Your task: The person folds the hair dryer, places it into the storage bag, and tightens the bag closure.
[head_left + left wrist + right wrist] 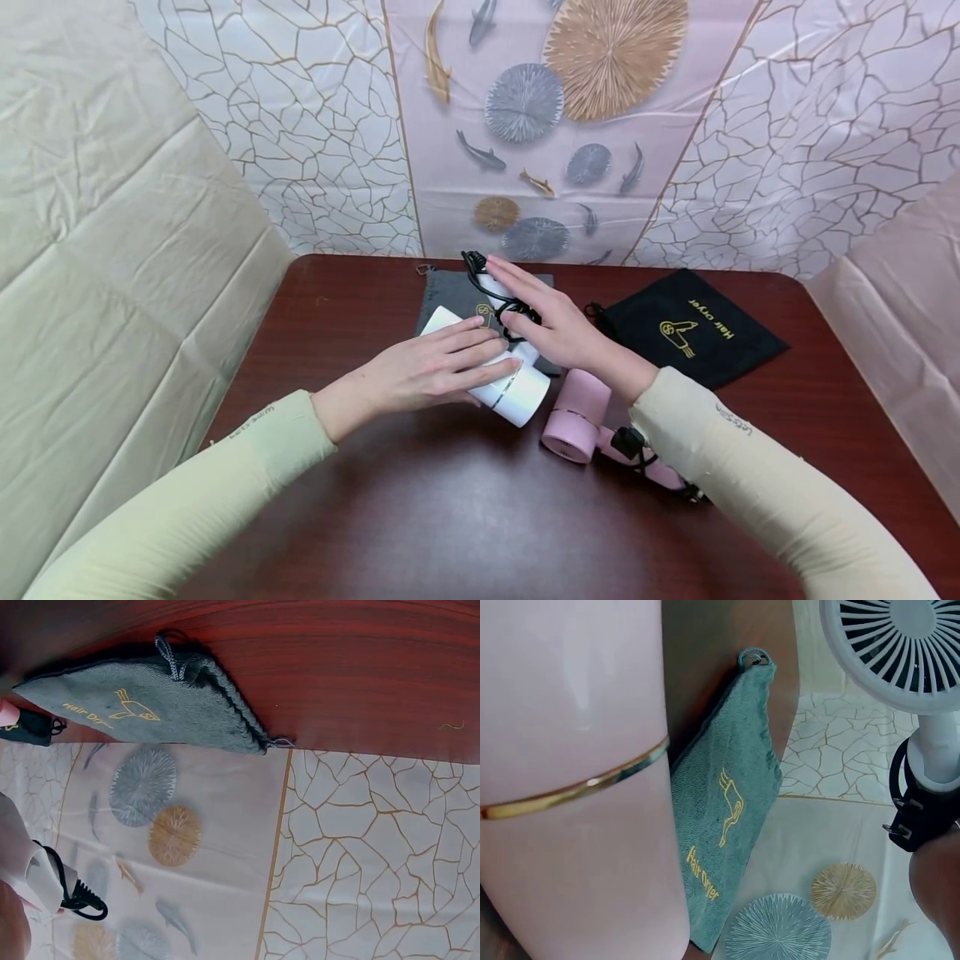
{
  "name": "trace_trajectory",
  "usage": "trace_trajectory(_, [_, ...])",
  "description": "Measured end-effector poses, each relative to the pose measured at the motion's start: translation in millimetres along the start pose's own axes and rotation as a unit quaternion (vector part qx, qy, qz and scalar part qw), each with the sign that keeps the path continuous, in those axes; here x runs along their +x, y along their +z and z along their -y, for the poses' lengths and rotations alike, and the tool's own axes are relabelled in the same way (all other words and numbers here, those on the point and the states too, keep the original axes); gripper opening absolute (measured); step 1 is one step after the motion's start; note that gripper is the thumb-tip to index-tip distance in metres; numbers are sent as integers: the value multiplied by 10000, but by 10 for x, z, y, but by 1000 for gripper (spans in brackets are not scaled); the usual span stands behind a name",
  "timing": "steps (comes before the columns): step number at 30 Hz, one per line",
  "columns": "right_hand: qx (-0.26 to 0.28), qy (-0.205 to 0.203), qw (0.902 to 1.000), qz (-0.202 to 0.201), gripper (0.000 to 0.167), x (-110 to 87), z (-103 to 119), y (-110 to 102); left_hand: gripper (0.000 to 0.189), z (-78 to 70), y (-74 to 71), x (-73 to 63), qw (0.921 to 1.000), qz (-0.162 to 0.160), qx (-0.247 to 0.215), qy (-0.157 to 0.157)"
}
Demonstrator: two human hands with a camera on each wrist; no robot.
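A white hair dryer is tilted over the table between the two hands. Across its barrel lie the fingers of my left hand, which grips it with the thumb hidden. My right hand has its fingers extended along the handle, touching the bundled black cord. In the right wrist view, the dryer's round slotted grille appears at the upper right. Underneath, a grey drawstring pouch with a gold emblem lies flat. The pink hair dryer sits beside the white one, below my right wrist.
A black pouch lettered "Hair Dryer" lies at the back right. The pink dryer's handle, with a black plug, points toward the right sleeve. Patterned cloth hangs behind the dark red table.
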State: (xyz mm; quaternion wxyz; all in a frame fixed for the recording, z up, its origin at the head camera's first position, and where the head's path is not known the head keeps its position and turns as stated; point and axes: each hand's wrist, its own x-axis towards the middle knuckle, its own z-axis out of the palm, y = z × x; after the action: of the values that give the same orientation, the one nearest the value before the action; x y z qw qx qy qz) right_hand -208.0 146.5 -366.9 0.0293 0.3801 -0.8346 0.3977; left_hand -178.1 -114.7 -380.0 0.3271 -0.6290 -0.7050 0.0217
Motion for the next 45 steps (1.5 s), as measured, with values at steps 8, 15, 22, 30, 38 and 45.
trace_trajectory(8, [-41,-244,9993,287,56,18,8,12,73,3,14,-30,9997,148,161,136])
trace_trajectory(15, [27,-243,9985,497,56,4,15,45,72,-16,37,-62,9997,200,58,159])
trace_trajectory(22, [102,-197,9973,697,55,-25,23,77,73,-59,59,-83,9996,205,-89,199])
trace_trajectory(30, [260,90,9953,932,54,-7,42,127,69,-56,34,-139,9993,257,-211,141])
trace_trajectory(38, [325,451,9942,916,57,-48,87,74,77,-63,1,-264,9979,364,-534,-55])
trace_trajectory(45, [108,543,9939,959,62,-181,90,-50,81,-139,36,-456,9948,454,-900,-146])
